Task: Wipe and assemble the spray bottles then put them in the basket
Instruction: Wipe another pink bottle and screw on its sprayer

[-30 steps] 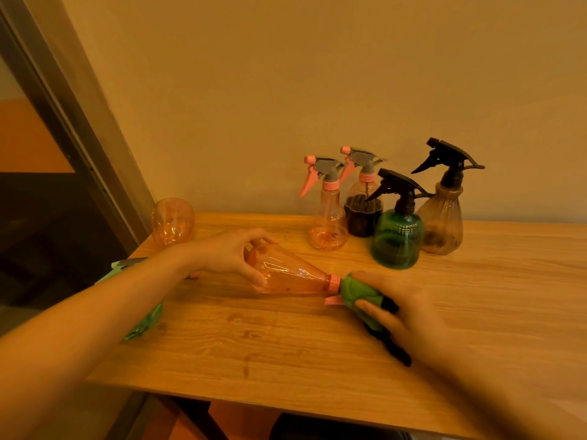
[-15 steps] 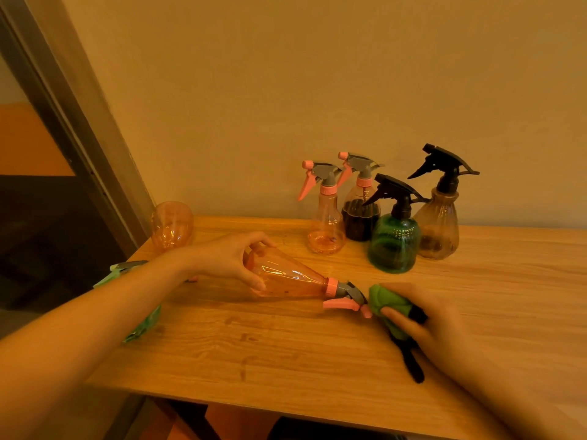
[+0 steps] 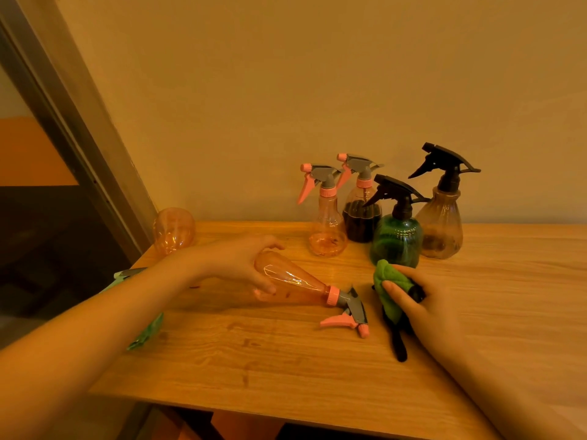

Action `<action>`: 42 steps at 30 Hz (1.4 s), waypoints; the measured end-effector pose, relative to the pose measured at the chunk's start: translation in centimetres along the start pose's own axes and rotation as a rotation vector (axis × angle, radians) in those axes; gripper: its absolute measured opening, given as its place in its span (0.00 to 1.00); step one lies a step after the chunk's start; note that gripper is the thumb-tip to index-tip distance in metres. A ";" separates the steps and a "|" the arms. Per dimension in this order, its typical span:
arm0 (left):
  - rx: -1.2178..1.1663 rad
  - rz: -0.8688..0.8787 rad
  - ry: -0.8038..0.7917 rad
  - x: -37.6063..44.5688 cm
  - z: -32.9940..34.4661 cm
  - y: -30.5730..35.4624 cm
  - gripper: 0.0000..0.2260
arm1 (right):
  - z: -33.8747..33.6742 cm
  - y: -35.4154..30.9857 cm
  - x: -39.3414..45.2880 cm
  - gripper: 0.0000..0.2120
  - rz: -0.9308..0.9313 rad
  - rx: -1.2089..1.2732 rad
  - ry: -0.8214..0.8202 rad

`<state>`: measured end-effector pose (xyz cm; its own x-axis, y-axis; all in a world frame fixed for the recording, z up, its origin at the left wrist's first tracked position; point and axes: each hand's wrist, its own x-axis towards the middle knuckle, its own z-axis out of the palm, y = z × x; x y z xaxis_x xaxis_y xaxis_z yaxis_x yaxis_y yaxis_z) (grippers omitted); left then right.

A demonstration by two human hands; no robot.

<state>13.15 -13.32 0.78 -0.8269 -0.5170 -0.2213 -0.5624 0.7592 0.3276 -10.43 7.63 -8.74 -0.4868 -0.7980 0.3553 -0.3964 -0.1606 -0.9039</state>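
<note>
Lying on its side across the wooden surface (image 3: pixel 286 369): one transparent orange plastic spray bottle (image 3: pixel 295 284), grey-and-pink trigger head (image 3: pixel 351 312) fitted and pointing right. Left hand (image 3: pixel 241 265) curled round its wide base. Right hand (image 3: pixel 422 306), just right of the trigger, grips a bunched green cloth (image 3: pixel 389 287) with a black part (image 3: pixel 398 344) trailing beneath. Far row by the wall, upright: clear orange bottle (image 3: pixel 327 230), dark-filled bottle (image 3: pixel 360 217), green bottle (image 3: pixel 397 239), brown-tinted bottle (image 3: pixel 441 227). Far left corner: capless orange bottle body (image 3: pixel 174 230).
</note>
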 end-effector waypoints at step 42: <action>-1.074 -0.115 0.574 0.7 8.6 1.5 0.37 | 0.6 0.1 -0.9 0.16 -0.143 -0.135 0.035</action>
<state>11.70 -9.18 -6.81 -0.4989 -0.8652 0.0494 -0.1208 0.1259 0.9847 -9.56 7.92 -9.29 -0.4439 -0.7514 0.4883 -0.5630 -0.1901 -0.8043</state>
